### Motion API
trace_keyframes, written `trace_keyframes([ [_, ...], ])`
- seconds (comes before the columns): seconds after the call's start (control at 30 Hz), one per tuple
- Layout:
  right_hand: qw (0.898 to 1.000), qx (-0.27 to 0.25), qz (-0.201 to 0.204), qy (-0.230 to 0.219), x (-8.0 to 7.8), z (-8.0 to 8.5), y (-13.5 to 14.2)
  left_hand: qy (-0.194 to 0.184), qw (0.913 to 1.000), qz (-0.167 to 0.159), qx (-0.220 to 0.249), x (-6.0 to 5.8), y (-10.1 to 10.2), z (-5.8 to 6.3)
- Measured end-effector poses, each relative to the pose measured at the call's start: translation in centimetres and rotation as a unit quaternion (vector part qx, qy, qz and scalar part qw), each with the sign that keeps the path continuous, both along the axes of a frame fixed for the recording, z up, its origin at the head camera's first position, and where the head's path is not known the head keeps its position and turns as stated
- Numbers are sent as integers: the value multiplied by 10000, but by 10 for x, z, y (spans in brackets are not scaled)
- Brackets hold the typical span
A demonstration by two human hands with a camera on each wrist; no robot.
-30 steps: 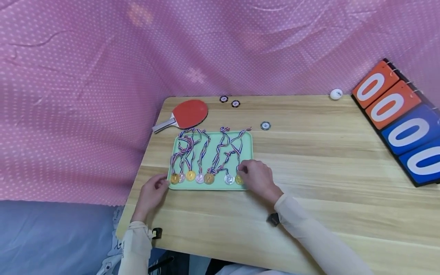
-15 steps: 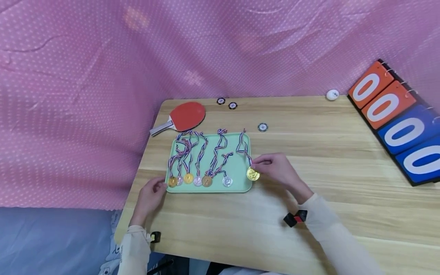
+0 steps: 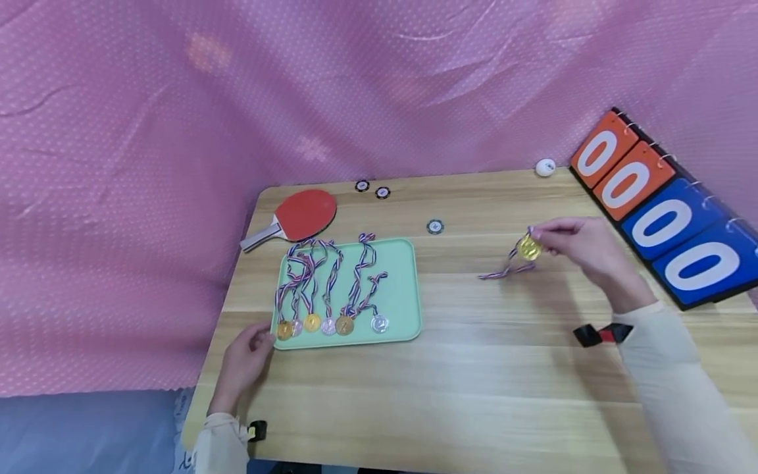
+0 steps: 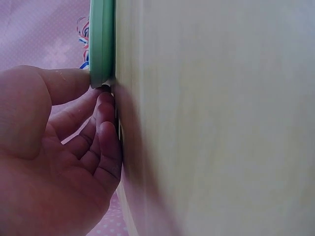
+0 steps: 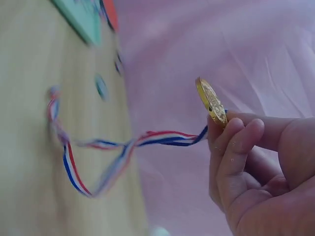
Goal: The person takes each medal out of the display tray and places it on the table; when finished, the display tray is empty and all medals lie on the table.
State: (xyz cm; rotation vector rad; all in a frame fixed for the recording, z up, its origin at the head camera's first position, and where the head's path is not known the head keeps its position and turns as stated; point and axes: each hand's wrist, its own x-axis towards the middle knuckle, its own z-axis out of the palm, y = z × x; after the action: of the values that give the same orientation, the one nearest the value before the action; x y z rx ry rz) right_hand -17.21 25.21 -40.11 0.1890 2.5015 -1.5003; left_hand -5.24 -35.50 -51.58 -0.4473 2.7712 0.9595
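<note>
Right of the tray, my right hand (image 3: 592,253) pinches a gold medal (image 3: 529,248) near its top. Its red, white and blue ribbon (image 5: 167,137) hangs down toward the tabletop. My left hand (image 3: 244,361) holds the near left corner of the mint green tray (image 3: 395,283), with the thumb (image 4: 69,84) against the rim and the other fingers bent below it. On the tray lie several medals in a row along the near side, including a silver one (image 3: 379,323) at the right end and a bronze one (image 3: 345,325). Their ribbons stretch toward the far edge.
A red table tennis bat (image 3: 306,214) lies behind the tray. Two dark chips, one a poker chip (image 3: 382,193), lie at the back, and another chip (image 3: 435,226) right of them. A white ball (image 3: 545,167) and a flip scoreboard (image 3: 657,210) stand at the back right.
My right hand has lifted the gold medal from the tray's right end and carried it right, ribbon trailing. My left hand stays at the tray corner. The head view has shifted slightly right.
</note>
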Motion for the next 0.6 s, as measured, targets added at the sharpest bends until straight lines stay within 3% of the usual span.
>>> trace_keyframes([
  [0.17, 9911, -320, -1011, 805, -14, 19, 35, -112, 9999, -1, -47, 7, 3, -4],
  [0.27, 9872, -263, -1332, 840, -14, 13, 52, -132, 9999, -16, -70, 9, 4, -6],
  [0.4, 9913, 374, -1232, 265, -3, -22, 71, -81, 9998, -155, -130, 7, 4, -1],
  [0.6, 9898, 1027, -751, -635, 31, -73, 92, 118, 9992, -329, -199, 0, 3, 5],
])
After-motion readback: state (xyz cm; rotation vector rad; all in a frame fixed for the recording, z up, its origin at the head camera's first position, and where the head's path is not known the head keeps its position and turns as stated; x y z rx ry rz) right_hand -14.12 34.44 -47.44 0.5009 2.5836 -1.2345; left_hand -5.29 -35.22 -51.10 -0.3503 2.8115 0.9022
